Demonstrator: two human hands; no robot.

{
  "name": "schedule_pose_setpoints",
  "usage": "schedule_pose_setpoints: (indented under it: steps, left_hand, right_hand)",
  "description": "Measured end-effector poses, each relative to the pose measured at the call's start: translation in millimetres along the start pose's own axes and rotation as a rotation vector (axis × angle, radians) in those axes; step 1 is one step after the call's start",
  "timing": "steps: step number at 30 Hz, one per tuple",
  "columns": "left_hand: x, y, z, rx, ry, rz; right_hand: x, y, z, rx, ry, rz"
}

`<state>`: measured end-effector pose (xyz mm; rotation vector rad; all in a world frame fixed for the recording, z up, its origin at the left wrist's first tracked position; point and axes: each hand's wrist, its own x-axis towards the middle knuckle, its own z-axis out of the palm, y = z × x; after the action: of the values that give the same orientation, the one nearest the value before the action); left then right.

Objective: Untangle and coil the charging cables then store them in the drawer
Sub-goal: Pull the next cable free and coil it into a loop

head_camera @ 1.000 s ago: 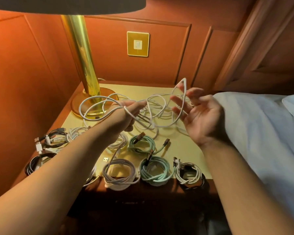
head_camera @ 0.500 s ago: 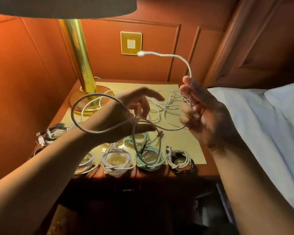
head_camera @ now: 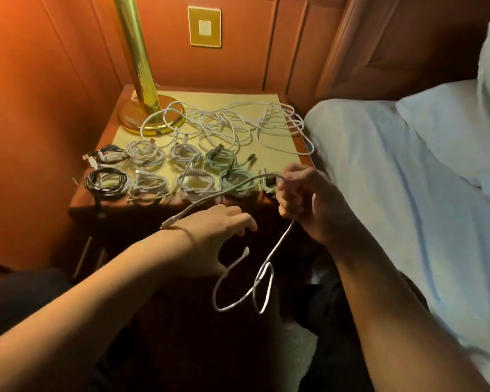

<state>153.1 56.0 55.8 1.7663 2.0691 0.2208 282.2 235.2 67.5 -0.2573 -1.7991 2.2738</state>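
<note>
Both hands hover before the nightstand [head_camera: 181, 206]: my right hand [head_camera: 309, 202] clenches a white charging cable [head_camera: 269, 267] dangling below, while my left hand [head_camera: 218, 224], fingers relaxed, reaches under its plug end.

White cable [head_camera: 277, 244] dangling, loosely looped.

Both hands dropped from above the nightstand [head_camera: 181, 206] to in front of its front edge. The right hand [head_camera: 303, 199] pulled one white cable [head_camera: 277, 244] free of the tangle [head_camera: 224, 123]; the left hand [head_camera: 218, 224] let go and opened up.
</note>
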Motion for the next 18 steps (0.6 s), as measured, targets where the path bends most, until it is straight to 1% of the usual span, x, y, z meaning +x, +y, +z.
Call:
schedule_pose_setpoints:
  steps: [1, 2, 5, 6, 7, 8, 9, 11, 12, 13, 14, 16, 17, 18]
  left_hand:
    - [-7.0, -2.1, 10.9, 0.061, 0.001, -0.022]
    - [-15.0, -3.0, 25.0, 0.072, -0.025, -0.069]
    - [-34.0, -6.7, 46.4, -0.024, 0.091, -0.177]
    - [-41.0, -7.7, 52.3, -0.1, 0.152, -0.219]
    - [-48.0, -5.8, 58.4, -0.255, 0.209, -0.267]
    - [-56.1, -3.3, 64.2, -0.486, 0.246, -0.303]
    - [-63.4, 1.1, 67.1, -0.785, 0.287, -0.316]
    - [-72.4, 10.0, 63.9, -1.445, 0.495, -0.342]
    - [-76.4, 11.8, 60.6, -1.685, 0.593, -0.364]
    - [-81.7, 11.4, 58.2, -1.837, 0.676, -0.393]
    - [-86.9, 11.3, 57.3, -1.912, 0.73, -0.413]
    - [-98.4, 6.0, 60.4, -1.871, 0.75, -0.398]
    - [-104.8, 3.2, 62.8, -1.77, 0.715, -0.374]
    - [-111.9, -0.2, 64.3, -1.612, 0.644, -0.369]
  right_hand:
    - [-8.0, 6.6, 4.4, -0.037, 0.001, 0.012]
    - [-17.7, 13.6, 9.7, -0.07, 0.01, 0.028]
    - [-42.7, 30.9, 23.0, -0.14, 0.075, 0.071]
    - [-50.1, 34.8, 26.1, -0.161, 0.091, 0.07]
    - [-56.8, 37.8, 28.5, -0.187, 0.1, 0.067]
    - [-63.0, 40.3, 30.2, -0.213, 0.105, 0.067]
    - [-68.9, 42.3, 31.1, -0.238, 0.107, 0.069]
    - [-79.1, 45.4, 33.0, -0.301, 0.108, 0.072]
    - [-83.5, 46.8, 34.8, -0.345, 0.108, 0.078]
    - [-87.1, 48.8, 37.0, -0.39, 0.107, 0.088]
    - [-90.3, 51.0, 39.6, -0.422, 0.106, 0.1]
    - [-95.3, 55.6, 42.9, -0.42, 0.129, 0.112]
    - [-97.4, 57.5, 42.6, -0.395, 0.158, 0.109]
    - [-99.9, 58.6, 41.3, -0.371, 0.187, 0.103]
